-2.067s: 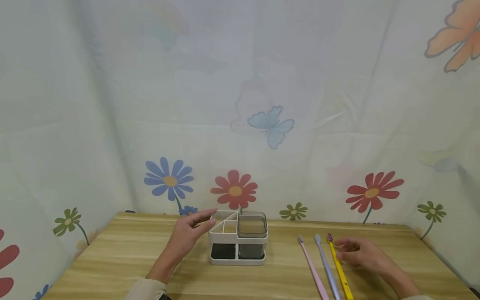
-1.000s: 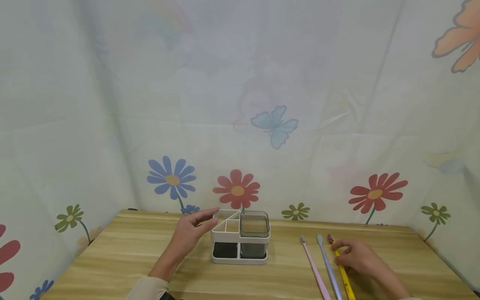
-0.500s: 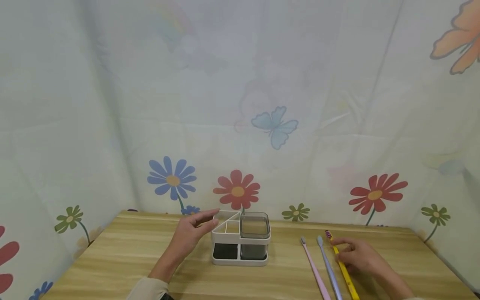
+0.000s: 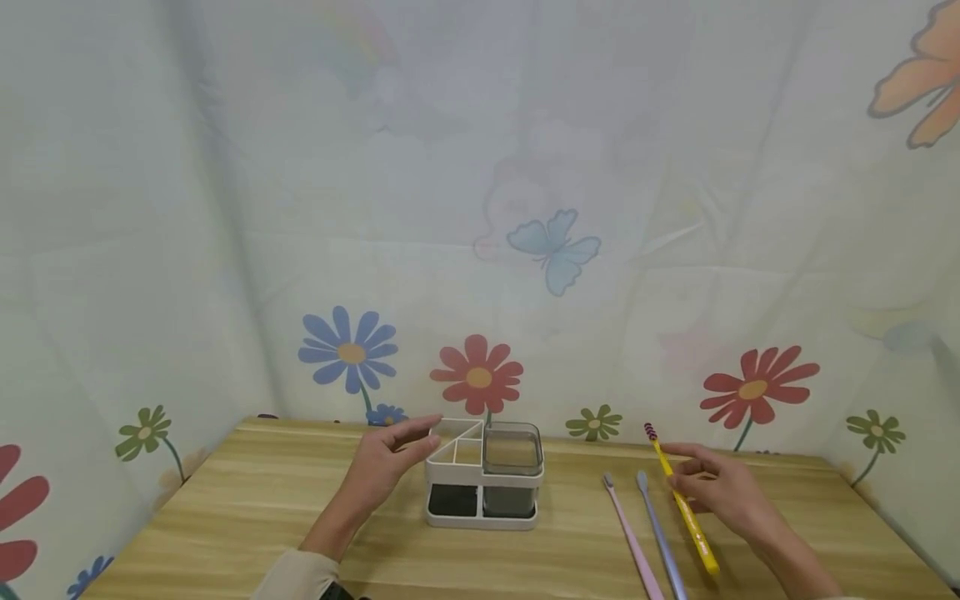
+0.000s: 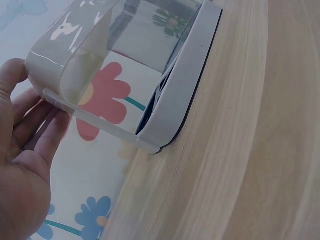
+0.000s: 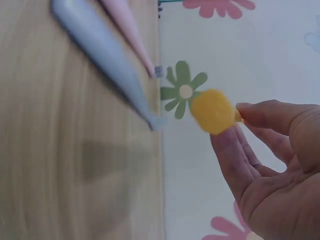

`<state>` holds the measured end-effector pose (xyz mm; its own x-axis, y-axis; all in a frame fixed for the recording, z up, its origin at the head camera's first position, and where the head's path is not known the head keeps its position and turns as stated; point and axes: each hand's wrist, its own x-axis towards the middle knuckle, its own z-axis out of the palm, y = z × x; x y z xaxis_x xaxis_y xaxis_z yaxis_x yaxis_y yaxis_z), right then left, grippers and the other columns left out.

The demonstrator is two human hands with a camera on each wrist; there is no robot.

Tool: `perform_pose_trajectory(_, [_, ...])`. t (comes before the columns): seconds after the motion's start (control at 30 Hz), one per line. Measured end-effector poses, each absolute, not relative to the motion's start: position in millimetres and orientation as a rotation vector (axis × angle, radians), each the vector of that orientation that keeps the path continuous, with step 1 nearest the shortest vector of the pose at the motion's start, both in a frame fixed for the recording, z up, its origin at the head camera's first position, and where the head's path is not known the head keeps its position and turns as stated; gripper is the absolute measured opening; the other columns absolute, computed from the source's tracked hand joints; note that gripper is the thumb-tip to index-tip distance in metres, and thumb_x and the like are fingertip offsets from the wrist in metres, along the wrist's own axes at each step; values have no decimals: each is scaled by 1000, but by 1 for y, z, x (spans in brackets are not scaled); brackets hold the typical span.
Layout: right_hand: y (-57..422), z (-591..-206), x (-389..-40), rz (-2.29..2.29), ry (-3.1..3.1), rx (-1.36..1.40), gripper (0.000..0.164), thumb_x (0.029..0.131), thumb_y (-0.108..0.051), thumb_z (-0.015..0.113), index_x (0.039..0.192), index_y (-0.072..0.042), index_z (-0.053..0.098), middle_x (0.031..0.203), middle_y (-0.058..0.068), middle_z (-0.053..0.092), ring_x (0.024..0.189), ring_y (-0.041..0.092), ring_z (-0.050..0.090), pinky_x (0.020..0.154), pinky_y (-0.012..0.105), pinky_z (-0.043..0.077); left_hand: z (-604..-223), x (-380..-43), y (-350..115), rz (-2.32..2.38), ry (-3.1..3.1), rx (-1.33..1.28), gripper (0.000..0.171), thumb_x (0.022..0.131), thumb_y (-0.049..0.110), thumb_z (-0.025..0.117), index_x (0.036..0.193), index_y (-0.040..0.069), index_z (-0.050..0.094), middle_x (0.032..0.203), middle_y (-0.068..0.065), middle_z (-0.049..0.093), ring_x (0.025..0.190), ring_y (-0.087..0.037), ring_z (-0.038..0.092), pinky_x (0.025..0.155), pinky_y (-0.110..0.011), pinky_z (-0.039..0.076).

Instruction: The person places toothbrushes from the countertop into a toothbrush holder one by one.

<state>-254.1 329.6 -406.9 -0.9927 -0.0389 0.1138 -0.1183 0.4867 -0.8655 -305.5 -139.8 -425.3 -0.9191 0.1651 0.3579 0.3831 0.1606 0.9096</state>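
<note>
A white toothbrush holder (image 4: pixel 453 475) with a divided top frame and a smoky clear cup (image 4: pixel 513 450) stands left of the table's middle. My left hand (image 4: pixel 378 467) holds its left end with thumb and fingertips, also shown in the left wrist view. My right hand (image 4: pixel 723 487) pinches a yellow toothbrush (image 4: pixel 688 518) by its upper handle. Its purple-and-white bristled head points up and away, and the handle slants above the table. In the right wrist view the yellow handle's butt (image 6: pixel 212 111) faces the camera, blurred.
Left of the yellow toothbrush, a pink toothbrush (image 4: pixel 632 537) and a blue-grey toothbrush (image 4: pixel 662 535) lie side by side on the wood-grain table (image 4: pixel 570 533). A flower-printed curtain (image 4: pixel 420 275) hangs behind the table and along its sides.
My right hand has taken hold of the yellow toothbrush and raised it off the table. My left hand has stayed at the holder. The view has shifted slightly.
</note>
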Motion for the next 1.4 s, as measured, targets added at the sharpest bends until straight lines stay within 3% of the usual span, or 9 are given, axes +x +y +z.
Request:
perform_pose_trajectory(0.3, [313, -387, -248, 1514, -2598, 57, 48, 105, -11, 68, 146, 11, 55, 115, 17, 68, 99, 26, 74, 78, 35, 64, -426, -306, -140, -1852, -2260, -522, 41, 100, 25, 78, 137, 9, 73, 138, -9, 70, 127, -26, 64, 97, -24, 53])
perform_pose_trajectory(0.57, [298, -378, -242, 1571, -2540, 50, 48, 106, -13, 68, 146, 9, 55, 121, 17, 66, 107, 26, 73, 87, 38, 63, -427, -307, -139, -1864, -2236, -531, 39, 99, 21, 79, 134, 7, 74, 135, -10, 71, 124, -26, 66, 96, -23, 54])
perform_pose_trajectory(0.8, [283, -368, -239, 1631, -2440, 111, 45, 105, -17, 71, 141, 7, 59, 125, 18, 63, 104, 22, 76, 86, 35, 63, -428, -309, -139, -1865, -2230, -506, 38, 98, 21, 80, 133, 10, 75, 134, -8, 72, 125, -27, 66, 96, -24, 54])
perform_pose_trajectory(1.2, [241, -345, -235, 1752, -2202, 327, 37, 102, -14, 74, 129, 10, 64, 110, 16, 63, 95, 16, 77, 82, 39, 64, -432, -306, -138, -1873, -2212, -486, 37, 97, 20, 80, 132, 9, 76, 133, -8, 72, 125, -26, 66, 96, -23, 54])
perform_pose_trajectory(1.4, [217, -339, -246, 1821, -2131, 366, 36, 102, -11, 75, 128, 10, 63, 108, 15, 64, 96, 20, 77, 82, 39, 64, -429, -306, -139, -1868, -2212, -490, 37, 97, 21, 80, 133, 10, 75, 134, -7, 72, 127, -27, 65, 96, -23, 53])
